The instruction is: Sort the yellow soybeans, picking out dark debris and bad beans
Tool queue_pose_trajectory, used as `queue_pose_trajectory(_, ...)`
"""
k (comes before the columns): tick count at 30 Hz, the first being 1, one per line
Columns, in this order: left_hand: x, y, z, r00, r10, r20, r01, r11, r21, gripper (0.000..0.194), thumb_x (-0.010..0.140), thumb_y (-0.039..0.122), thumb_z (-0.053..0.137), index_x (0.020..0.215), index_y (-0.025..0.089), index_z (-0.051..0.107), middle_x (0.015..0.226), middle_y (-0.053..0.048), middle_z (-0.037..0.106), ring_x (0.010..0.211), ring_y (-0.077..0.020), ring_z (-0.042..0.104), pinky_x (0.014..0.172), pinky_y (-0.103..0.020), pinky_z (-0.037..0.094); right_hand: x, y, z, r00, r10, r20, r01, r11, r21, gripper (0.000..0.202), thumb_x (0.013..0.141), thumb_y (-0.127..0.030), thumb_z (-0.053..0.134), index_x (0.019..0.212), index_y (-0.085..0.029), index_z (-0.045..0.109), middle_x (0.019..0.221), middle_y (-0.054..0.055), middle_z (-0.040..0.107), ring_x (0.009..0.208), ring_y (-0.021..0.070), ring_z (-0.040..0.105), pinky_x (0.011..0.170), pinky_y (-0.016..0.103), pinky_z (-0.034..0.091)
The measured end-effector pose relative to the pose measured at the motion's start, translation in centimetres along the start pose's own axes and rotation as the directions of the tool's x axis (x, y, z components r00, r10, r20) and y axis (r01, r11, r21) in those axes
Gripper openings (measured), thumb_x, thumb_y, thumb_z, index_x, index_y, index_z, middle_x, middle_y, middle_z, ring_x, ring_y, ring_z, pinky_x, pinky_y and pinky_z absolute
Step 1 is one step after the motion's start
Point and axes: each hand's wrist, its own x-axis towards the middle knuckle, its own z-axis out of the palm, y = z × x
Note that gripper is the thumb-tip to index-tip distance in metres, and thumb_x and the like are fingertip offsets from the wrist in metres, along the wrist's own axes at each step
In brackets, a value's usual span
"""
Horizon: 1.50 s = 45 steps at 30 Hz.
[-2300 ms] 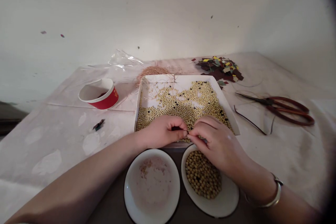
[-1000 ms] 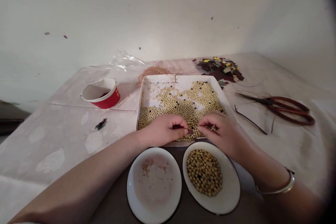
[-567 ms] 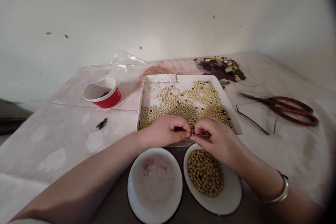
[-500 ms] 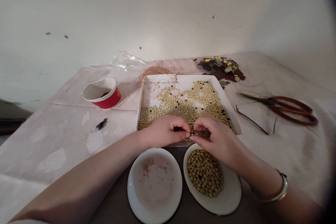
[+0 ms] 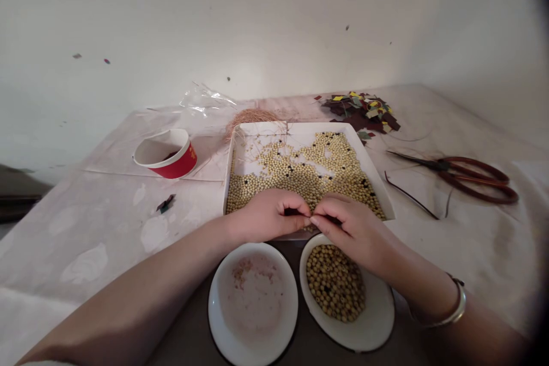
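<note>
Both hands meet over the near edge of a white tray (image 5: 388, 206) that holds many small pale yellow beads (image 5: 283, 177) with a few dark ones among them. My left hand (image 5: 272, 214) is pinched, thumb against forefinger. Right beside it, my right hand (image 5: 354, 223) pinches too, its fingertips touching or nearly touching the left ones. Whatever lies between the fingertips is too small to make out. Below the hands stand a white bowl (image 5: 257, 349) with pinkish bits in it and a white dish (image 5: 373, 326) heaped with larger yellowish beads (image 5: 334, 283).
Red-and-white paper cup (image 5: 174, 160) at left, by some dark scraps (image 5: 165, 203). Behind the tray lie a coppery fibre bundle (image 5: 255, 117) and clear plastic (image 5: 206, 97). Coloured chips (image 5: 362, 111) are piled at back right. Scissors (image 5: 476, 177) and a dark strip (image 5: 412, 197) lie at right.
My right hand's fingers have closed in and now lie nearer the left fingertips. The left hand is almost still. The bowls and tray have not moved.
</note>
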Motion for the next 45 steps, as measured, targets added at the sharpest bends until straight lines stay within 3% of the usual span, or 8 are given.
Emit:
queue_pose_trajectory(10, 0.1, -0.1, -0.1, 1.0, -0.008, 0.019, 0.008, 1.0, -0.014, 0.016, 0.083, 0.026, 0.051, 0.085, 0.017, 0.064, 0.077, 0.002, 0.064, 0.073, -0.0103, 0.056, 0.067, -0.02, 0.04, 0.0, 0.1, 0.3, 0.999, 0.04, -0.002, -0.04, 0.999, 0.001, 0.008, 0.077, -0.014, 0.055, 0.073, -0.02, 0.05, 0.077, 0.0, 0.053, 0.073, 0.0148, 0.05, 0.062, 0.027, 0.037)
queue_pose_trajectory(20, 0.1, 0.0, -0.1, 1.0, -0.026, 0.017, 0.027, 0.999, -0.034, 0.015, 0.083, 0.024, 0.051, 0.082, 0.016, 0.063, 0.071, 0.003, 0.061, 0.068, -0.0092, 0.054, 0.063, -0.019, 0.039, 0.1, -0.2, 0.0, 0.994, 0.029, -0.104, -0.025, 0.999, 0.038, 0.01, 0.081, -0.013, 0.049, 0.074, -0.019, 0.055, 0.075, 0.002, 0.055, 0.072, 0.0151, 0.052, 0.063, 0.028, 0.04)
queue_pose_trajectory(24, 0.1, 0.0, -0.1, 1.0, -0.025, 0.0, 0.025, 0.998, -0.065, 0.014, 0.082, 0.024, 0.052, 0.084, 0.016, 0.063, 0.076, 0.001, 0.063, 0.072, -0.01, 0.055, 0.066, -0.019, 0.04, -0.3, -0.7, -0.9, 0.98, -0.083, -0.178, 0.095, 0.994, 0.059, 0.011, 0.079, -0.011, 0.05, 0.073, -0.019, 0.054, 0.072, 0.001, 0.054, 0.071, 0.0155, 0.052, 0.064, 0.029, 0.04)
queue_pose_trajectory(29, 0.0, -0.1, -0.1, 1.0, -0.022, -0.015, 0.02, 0.995, -0.101, 0.014, 0.082, 0.023, 0.052, 0.083, 0.015, 0.062, 0.075, 0.001, 0.063, 0.07, -0.0097, 0.055, 0.066, -0.019, 0.04, -0.9, -1.7, -2.0, 0.968, -0.209, -0.137, 0.225, 0.968, 0.11, 0.007, 0.078, -0.013, 0.051, 0.075, -0.019, 0.055, 0.073, 0.002, 0.053, 0.071, 0.0159, 0.052, 0.063, 0.03, 0.04)
queue_pose_trajectory(32, 0.0, 0.0, -0.1, 0.999, -0.034, -0.015, 0.033, 0.994, -0.108, 0.015, 0.083, 0.024, 0.051, 0.082, 0.015, 0.062, 0.074, 0.001, 0.063, 0.069, -0.0096, 0.055, 0.065, -0.019, 0.04, -0.7, -1.1, -2.1, 0.964, -0.162, -0.211, 0.174, 0.984, 0.04, 0.011, 0.081, -0.015, 0.05, 0.072, -0.019, 0.054, 0.07, 0.002, 0.053, 0.069, 0.0158, 0.052, 0.062, 0.03, 0.041)
queue_pose_trajectory(36, 0.0, 0.1, -0.1, 0.998, -0.065, -0.006, 0.064, 0.995, -0.08, 0.016, 0.083, 0.025, 0.05, 0.083, 0.016, 0.063, 0.077, 0.001, 0.064, 0.07, -0.0096, 0.055, 0.065, -0.019, 0.04, -0.1, 1.3, -1.7, 0.953, 0.027, -0.301, -0.076, 0.985, -0.153, 0.008, 0.08, -0.018, 0.052, 0.074, -0.019, 0.058, 0.074, 0.003, 0.057, 0.071, 0.0176, 0.054, 0.062, 0.03, 0.042)
queue_pose_trajectory(39, 0.0, 0.1, -0.2, 0.998, -0.068, -0.011, 0.067, 0.996, -0.051, 0.015, 0.083, 0.025, 0.051, 0.083, 0.017, 0.063, 0.077, 0.002, 0.064, 0.07, -0.0094, 0.055, 0.065, -0.019, 0.039, 0.0, 3.3, -1.1, 0.962, 0.115, -0.247, -0.176, 0.954, -0.243, 0.012, 0.078, -0.022, 0.055, 0.086, -0.018, 0.063, 0.084, 0.005, 0.061, 0.078, 0.0204, 0.057, 0.068, 0.033, 0.044)
queue_pose_trajectory(45, 0.1, 0.2, -0.3, 0.998, -0.063, -0.006, 0.062, 0.997, -0.036, 0.016, 0.083, 0.026, 0.05, 0.083, 0.017, 0.062, 0.077, 0.002, 0.064, 0.071, -0.0098, 0.056, 0.066, -0.019, 0.04, -0.1, 4.4, -0.8, 0.99, 0.113, -0.083, -0.13, 0.962, -0.242, 0.016, 0.077, -0.02, 0.054, 0.088, -0.017, 0.065, 0.086, 0.007, 0.062, 0.081, 0.0208, 0.056, 0.074, 0.034, 0.045)
